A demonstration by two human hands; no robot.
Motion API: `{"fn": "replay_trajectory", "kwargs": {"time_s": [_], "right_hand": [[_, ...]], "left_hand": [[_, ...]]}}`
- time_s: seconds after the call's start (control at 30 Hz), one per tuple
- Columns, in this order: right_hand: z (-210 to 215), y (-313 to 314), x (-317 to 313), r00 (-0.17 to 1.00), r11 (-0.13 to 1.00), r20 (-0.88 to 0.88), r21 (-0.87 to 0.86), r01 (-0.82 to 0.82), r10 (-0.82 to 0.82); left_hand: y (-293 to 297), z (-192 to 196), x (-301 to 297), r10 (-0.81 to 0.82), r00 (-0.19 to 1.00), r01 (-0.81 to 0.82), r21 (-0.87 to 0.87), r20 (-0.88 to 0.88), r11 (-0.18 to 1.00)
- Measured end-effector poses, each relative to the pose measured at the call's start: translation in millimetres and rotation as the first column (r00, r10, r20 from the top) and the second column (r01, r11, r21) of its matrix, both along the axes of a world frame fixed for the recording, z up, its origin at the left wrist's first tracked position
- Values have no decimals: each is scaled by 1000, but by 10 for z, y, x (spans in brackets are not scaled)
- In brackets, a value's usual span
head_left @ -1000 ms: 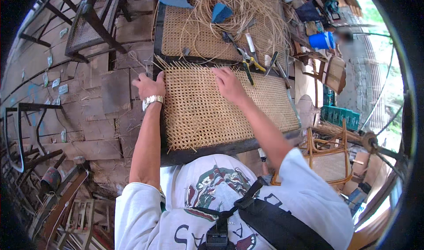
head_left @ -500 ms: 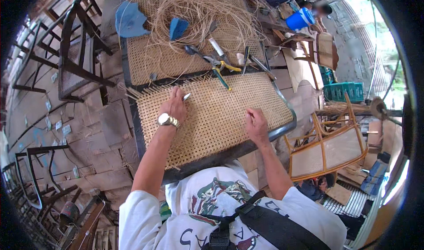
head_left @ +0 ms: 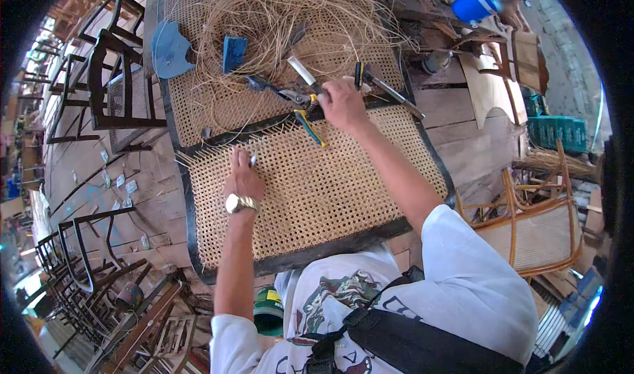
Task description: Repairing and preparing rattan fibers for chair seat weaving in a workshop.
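Observation:
A woven cane panel (head_left: 317, 182) in a dark frame lies in front of me. My left hand (head_left: 244, 179), wearing a watch, rests on its left part, fingers closed on a small pale pointed tool (head_left: 253, 160) whose tip pokes out. My right hand (head_left: 345, 106) is at the panel's far edge, fingers bent over the lower end of a white-handled tool (head_left: 302, 71); what they grip is hidden. Touching that side are pruning shears (head_left: 309, 126) with yellow and green handles. A hammer-like tool with a metal shaft (head_left: 396, 96) lies just to the right.
Loose cane strands (head_left: 264, 17) are coiled on the far panel, beside a blue flat piece (head_left: 170, 50) and a blue block (head_left: 234, 53). Dark chair frames (head_left: 122, 76) stand at left. A cane-backed chair (head_left: 528, 232) and green crates (head_left: 558, 133) are at right. Another person sits far right.
My right hand has moved forward and left from the panel's right part to the tools. My left hand stays on the panel with its pointed tool. The view has shifted.

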State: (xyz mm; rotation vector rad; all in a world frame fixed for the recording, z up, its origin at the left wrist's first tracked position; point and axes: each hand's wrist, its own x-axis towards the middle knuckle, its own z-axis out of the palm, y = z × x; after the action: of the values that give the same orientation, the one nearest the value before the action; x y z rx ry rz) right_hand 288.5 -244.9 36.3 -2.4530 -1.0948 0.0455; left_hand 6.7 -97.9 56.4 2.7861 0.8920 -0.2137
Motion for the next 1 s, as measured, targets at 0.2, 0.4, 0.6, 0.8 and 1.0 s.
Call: {"fn": "replay_trajectory", "kwargs": {"time_s": [0.2, 0.4, 0.6, 0.8, 1.0], "right_hand": [[70, 30, -610, 991, 983, 128, -181, -17, 41], [318, 64, -501, 984, 942, -150, -306, -139, 96], [455, -298, -527, 813, 866, -394, -76, -494, 429], [324, -490, -577, 878, 880, -152, -79, -469, 454], [658, -169, 580, 977, 981, -168, 164, -103, 130]], "left_hand": [[-899, 577, -250, 296, 952, -272, -236, 71, 933], [-900, 713, -803, 433, 868, -402, -167, 244, 900], [-917, 564, -991, 429, 852, -459, 33, 301, 888], [-995, 472, -1108, 417, 809, -506, 127, 414, 853], [-1007, 542, -1024, 550, 752, -597, 21, 362, 802]]}}
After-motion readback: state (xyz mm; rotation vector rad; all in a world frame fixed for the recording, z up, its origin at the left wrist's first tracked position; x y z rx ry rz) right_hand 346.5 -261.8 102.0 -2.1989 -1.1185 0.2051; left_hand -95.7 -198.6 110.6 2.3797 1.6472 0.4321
